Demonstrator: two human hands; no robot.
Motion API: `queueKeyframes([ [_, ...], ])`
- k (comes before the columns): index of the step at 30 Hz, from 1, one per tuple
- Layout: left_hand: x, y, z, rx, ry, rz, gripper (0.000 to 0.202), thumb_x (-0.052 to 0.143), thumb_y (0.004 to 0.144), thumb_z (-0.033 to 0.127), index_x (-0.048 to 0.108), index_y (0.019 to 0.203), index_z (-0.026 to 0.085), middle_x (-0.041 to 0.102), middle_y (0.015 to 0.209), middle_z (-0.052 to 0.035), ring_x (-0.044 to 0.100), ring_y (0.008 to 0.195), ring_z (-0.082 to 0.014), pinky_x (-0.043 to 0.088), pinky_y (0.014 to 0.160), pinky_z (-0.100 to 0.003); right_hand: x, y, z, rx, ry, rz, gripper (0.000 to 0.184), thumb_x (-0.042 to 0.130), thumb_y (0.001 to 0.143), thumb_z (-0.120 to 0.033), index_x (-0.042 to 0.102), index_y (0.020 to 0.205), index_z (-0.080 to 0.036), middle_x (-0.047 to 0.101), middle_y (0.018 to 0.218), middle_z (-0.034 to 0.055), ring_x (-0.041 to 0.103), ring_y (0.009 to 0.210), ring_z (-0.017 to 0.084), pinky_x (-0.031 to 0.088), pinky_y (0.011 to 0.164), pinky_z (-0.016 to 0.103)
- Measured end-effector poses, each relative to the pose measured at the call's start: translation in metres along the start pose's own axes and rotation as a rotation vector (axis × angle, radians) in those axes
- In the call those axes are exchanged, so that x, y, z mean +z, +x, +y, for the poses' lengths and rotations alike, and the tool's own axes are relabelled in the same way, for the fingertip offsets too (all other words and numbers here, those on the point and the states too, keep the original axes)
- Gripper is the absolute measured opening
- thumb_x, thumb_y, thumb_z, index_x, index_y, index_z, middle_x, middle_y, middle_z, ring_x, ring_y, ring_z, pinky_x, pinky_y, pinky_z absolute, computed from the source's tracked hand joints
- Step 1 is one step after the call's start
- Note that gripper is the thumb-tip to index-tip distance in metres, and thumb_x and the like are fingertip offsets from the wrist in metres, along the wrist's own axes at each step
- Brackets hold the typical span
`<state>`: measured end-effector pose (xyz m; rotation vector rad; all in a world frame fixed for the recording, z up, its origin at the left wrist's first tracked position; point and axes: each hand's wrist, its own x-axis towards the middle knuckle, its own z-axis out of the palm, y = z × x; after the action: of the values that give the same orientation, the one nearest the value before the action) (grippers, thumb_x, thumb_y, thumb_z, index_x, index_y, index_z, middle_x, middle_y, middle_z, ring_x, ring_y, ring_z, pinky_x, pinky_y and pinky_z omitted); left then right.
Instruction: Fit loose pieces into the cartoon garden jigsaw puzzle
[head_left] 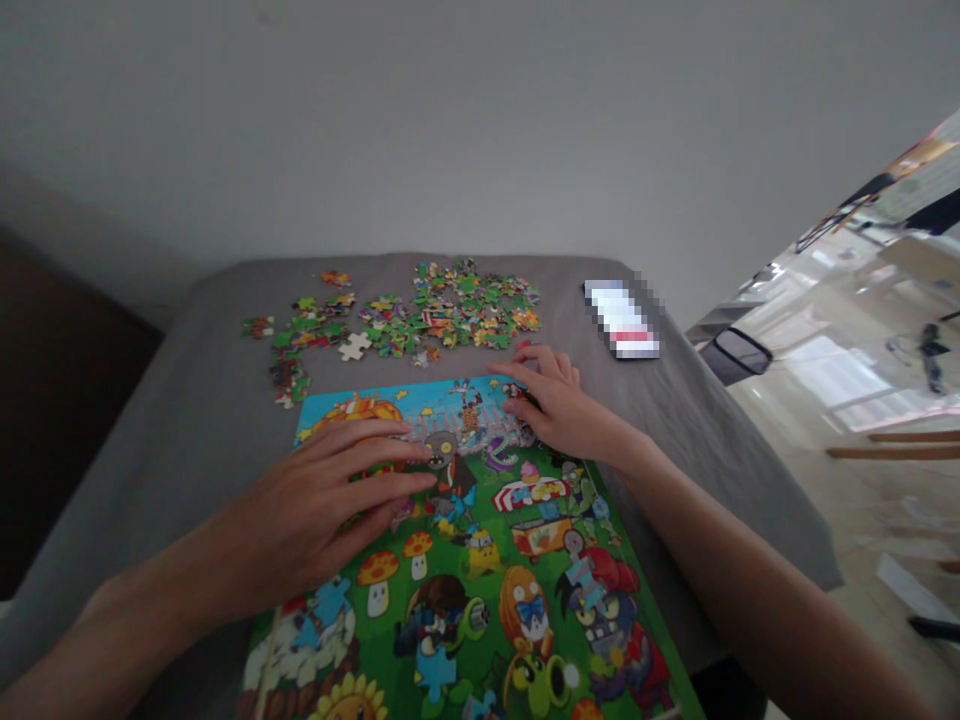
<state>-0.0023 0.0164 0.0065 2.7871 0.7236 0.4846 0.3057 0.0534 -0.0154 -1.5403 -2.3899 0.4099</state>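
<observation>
A colourful jigsaw puzzle board (pixel 465 570) with cartoon plants and zombies lies flat at the front of the table. My left hand (pixel 337 490) rests palm down over its left side, with the fingers stretched out and slightly spread. At the board's top right corner is my right hand (pixel 555 405); its index finger and thumb are apart over the picture, and the other fingers are bent beyond the edge. I see nothing held in either hand. Light blue jigsaw-shaped patches (pixel 435 670) show on the lower part of the picture.
Loose jigsaw pieces (pixel 465 305) lie heaped behind the board, spreading leftward. A pale, face-down piece (pixel 355 346) is among them. A phone (pixel 622 320) with a lit, blurred screen lies back right on the grey tablecloth (pixel 195 400). A wall (pixel 450 130) rises behind the table.
</observation>
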Motion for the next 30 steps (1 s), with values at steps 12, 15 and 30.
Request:
queueKeyframes([
  [12, 0.000, 0.001, 0.000, 0.021, 0.007, 0.011, 0.031, 0.052, 0.100, 0.023, 0.065, 0.125, 0.034, 0.066, 0.131, 0.0020, 0.054, 0.126, -0.0215, 0.042, 0.111, -0.040, 0.004, -0.002, -0.013, -0.006, -0.206, -0.015, 0.056, 0.039, 0.097, -0.016, 0.039, 0.153, -0.021, 0.045, 0.141, 0.0193, 0.046, 0.113, 0.037, 0.041, 0.088, 0.052],
  [15, -0.002, 0.001, -0.001, 0.022, 0.007, 0.025, 0.031, 0.053, 0.099, 0.022, 0.065, 0.125, 0.034, 0.066, 0.131, 0.0022, 0.055, 0.126, -0.0217, 0.044, 0.110, -0.039, -0.015, -0.001, -0.010, -0.086, -0.021, 0.006, 0.044, 0.050, 0.097, -0.020, 0.053, 0.141, -0.021, 0.055, 0.134, 0.0150, 0.048, 0.114, 0.032, 0.041, 0.092, 0.048],
  [30, 0.002, 0.001, -0.004, 0.008, -0.007, 0.028, 0.034, 0.054, 0.098, 0.020, 0.063, 0.126, 0.036, 0.066, 0.131, 0.0043, 0.058, 0.123, -0.0197, 0.044, 0.110, -0.037, -0.046, -0.071, -0.046, -0.231, -0.003, -0.589, 0.025, 0.087, 0.070, -0.021, 0.071, 0.090, -0.022, 0.073, 0.090, 0.0030, 0.069, 0.084, 0.025, 0.046, 0.067, 0.033],
])
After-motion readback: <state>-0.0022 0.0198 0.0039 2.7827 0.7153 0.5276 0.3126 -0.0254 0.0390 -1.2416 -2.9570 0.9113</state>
